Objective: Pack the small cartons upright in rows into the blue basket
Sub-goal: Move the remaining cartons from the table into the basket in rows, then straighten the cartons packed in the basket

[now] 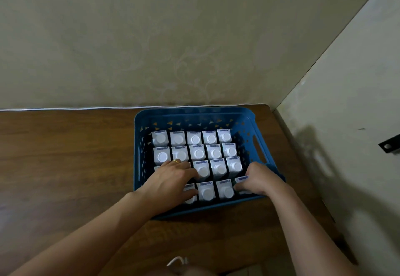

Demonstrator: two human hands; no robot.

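A blue basket (195, 116) stands on the wooden table near the wall. Inside it, several small white cartons (197, 153) with round white caps stand upright in rows. My left hand (173, 178), a ring on one finger, lies flat with spread fingers over the cartons at the near left, hiding some of them. My right hand (258, 178) curls its fingers round the carton (240, 179) at the near right corner, next to the basket's right wall.
The brown wooden table (65, 156) stretches to the left of the basket. A wall runs along the table's far edge and a pale panel (346, 124) closes the right side. A white cord (86, 108) lies along the far edge.
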